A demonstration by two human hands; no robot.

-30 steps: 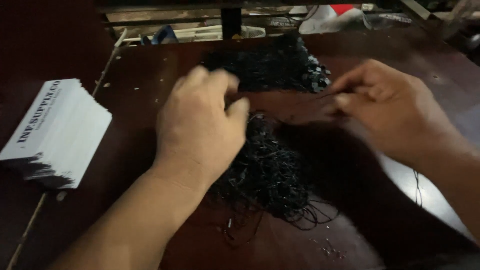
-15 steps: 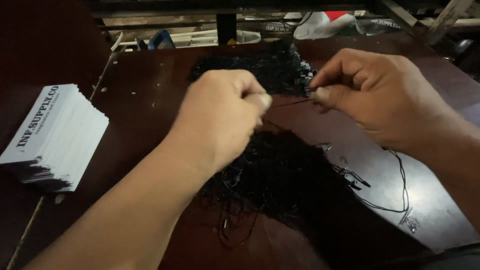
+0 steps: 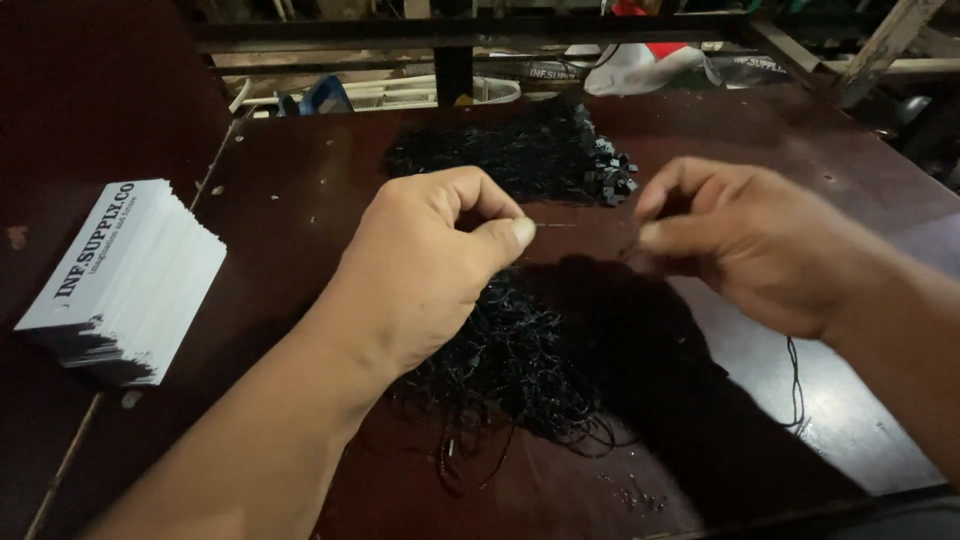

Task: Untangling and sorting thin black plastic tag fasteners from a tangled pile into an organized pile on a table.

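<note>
My left hand (image 3: 430, 270) pinches one end of a thin black string (image 3: 575, 225) between thumb and forefinger. My right hand (image 3: 745, 235) pinches the other end, and the string runs taut between them above the dark wooden table (image 3: 300, 180). Under and between my hands lies a tangled pile of black strings (image 3: 520, 370). A second heap of black strings with small black tags (image 3: 545, 150) sits farther back. One loose string (image 3: 795, 385) trails on the table under my right forearm.
A stack of white cards with dark edges (image 3: 125, 280) lies at the left side of the table. Beyond the far edge are a dark metal frame (image 3: 455, 70), white and blue items and cloth. The table's right front edge is near my right forearm.
My hands have moved apart, drawing a single string out taut between them. The view has shifted slightly, and my right hand has lifted off the pile.
</note>
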